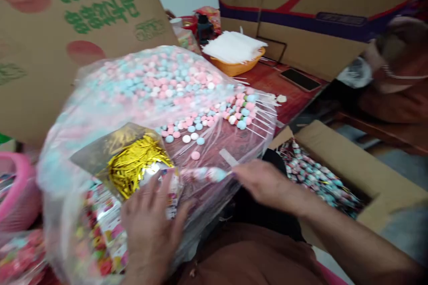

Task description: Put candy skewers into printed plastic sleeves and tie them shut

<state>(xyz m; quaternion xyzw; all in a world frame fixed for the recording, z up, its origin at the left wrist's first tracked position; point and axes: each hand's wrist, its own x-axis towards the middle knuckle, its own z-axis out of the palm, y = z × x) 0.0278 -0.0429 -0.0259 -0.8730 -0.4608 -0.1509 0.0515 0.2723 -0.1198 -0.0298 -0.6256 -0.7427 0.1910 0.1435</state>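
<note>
Right hand [264, 182] pinches one end of a wrapped candy stick [214, 174] above the surface [264, 78]. Left hand [150, 213], fingers spread, overlaps the gold-tie bag [138, 164]. Loose candies [160, 75] crowd behind; open carton [347, 160] at right.

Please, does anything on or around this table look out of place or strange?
Two things, slightly. The cardboard box behind the candy pile stands with its printing upside down. One pink candy lies apart from the pile, near the candy stick, perhaps rolled away.
</note>
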